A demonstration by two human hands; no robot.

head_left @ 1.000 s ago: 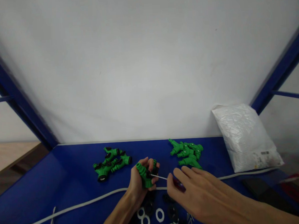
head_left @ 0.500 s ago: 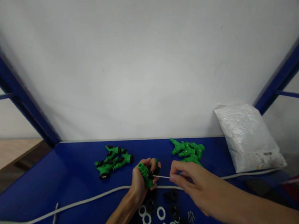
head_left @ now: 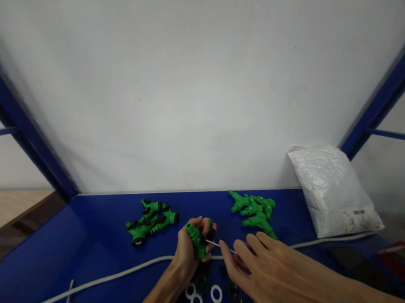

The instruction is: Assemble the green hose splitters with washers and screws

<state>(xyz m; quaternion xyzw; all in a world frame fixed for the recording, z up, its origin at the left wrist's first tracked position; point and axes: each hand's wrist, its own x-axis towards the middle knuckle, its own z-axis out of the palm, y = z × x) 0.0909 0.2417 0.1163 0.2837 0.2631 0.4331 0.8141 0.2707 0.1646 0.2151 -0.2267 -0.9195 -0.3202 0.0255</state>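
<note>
My left hand [head_left: 186,247] is closed around a green Y-shaped hose connector [head_left: 195,240] with a black valve knob. In my right hand [head_left: 263,268] is a thin screwdriver [head_left: 214,243]; its handle, which looks reddish, is mostly hidden by my fingers. The screwdriver's tip meets the black knob on the connector. Below my hands lie white ring washers [head_left: 216,294] and dark round parts [head_left: 234,292], partly covered by my right hand.
Green connectors with black knobs [head_left: 139,231] lie at the left, plain green ones [head_left: 256,209] at the right. A white cable [head_left: 127,271] crosses the blue table [head_left: 101,238]. A white plastic package [head_left: 333,192] leans at the back right. Tweezers-like metal tool [head_left: 68,299] lies front left.
My right hand has turned over and moved down along the screwdriver, its back now facing up. The tip stays at the knob. My left hand keeps holding the connector almost in place.
</note>
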